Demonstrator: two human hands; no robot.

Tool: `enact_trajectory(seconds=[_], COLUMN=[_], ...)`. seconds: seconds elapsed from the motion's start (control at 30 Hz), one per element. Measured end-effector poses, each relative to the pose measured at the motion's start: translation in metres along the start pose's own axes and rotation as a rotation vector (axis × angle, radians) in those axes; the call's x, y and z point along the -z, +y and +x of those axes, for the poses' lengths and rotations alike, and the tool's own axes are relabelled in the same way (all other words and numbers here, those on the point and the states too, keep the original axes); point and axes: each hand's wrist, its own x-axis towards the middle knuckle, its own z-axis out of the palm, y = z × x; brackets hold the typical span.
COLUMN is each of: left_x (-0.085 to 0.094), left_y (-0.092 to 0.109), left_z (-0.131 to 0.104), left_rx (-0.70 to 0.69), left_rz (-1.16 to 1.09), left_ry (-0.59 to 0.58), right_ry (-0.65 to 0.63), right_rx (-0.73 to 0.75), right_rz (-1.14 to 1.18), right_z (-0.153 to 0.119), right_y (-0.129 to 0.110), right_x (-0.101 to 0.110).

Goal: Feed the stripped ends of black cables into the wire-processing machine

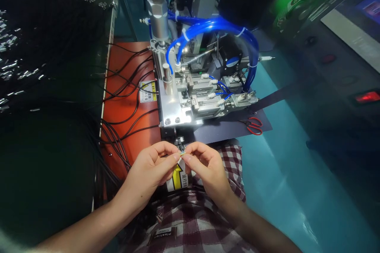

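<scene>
1. Floor [282,158]: blue-green, along the right of the table.
2. Dark surface [44,158]: at the left, with small shiny pieces [12,67] scattered over its far part.
3. Table [145,138]: orange-red, its left edge beside the dark surface. A dark board [208,131] extends from it to the right.
4. Machine [204,104]: a metal assembly of blocks and cylinders, between the table's orange-red part and the board's right corner.
5. Checked clothing [196,213]: the wearer's, in front of the board's near edge.
6. Hands: the left hand [151,166] and the right hand [210,166] meet just in front of the machine, near the board's near edge. Thumb and forefinger of each are pinched together, fingertips almost touching, on a thin piece [182,153].
7. Blue tubes [213,23]: bundled, arching above the machine.
8. Black cables [150,127]: crossing the table from its left edge to the machine.
9. Arrow sign [177,178]: white with a yellow arrow, below the hands and partly covered by them.
10. Scissors [250,123]: red-handled, lying near the board's right corner.
11. Warning label [148,91]: yellow and white, beside the machine's left side.
12. Thin piece: yellowish, held between both hands' fingertips; its ends are largely hidden.
</scene>
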Motion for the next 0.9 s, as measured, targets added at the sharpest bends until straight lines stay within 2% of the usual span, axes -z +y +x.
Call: enact_trajectory(seconds=[0.33, 0.6, 0.77, 0.9], left_x=[0.0002, 0.0014, 0.0014, 0.0007], left_y=[-0.0007, -0.0015, -0.0004, 0.0020], left_z=[0.0003, -0.0003, 0.0016, 0.0017], left_rx=[0.001, -0.014, -0.013, -0.086], left_rz=[-0.010, -0.008, 0.027, 0.092], left_ry=[0.009, 0.002, -0.004, 0.023], right_ry=[0.020, 0.068, 0.046, 0.043], right_rx=[0.024, 0.164, 0.296, 0.262], right_rz=[-0.044, -0.259, -0.427, -0.407], right_z=[-0.0017, -0.0020, -0.0027, -0.0001], right_y=[0.0035, -0.0009, -0.0009, 0.0021], right_x=[0.0010, 0.0036, 0.0050, 0.0064])
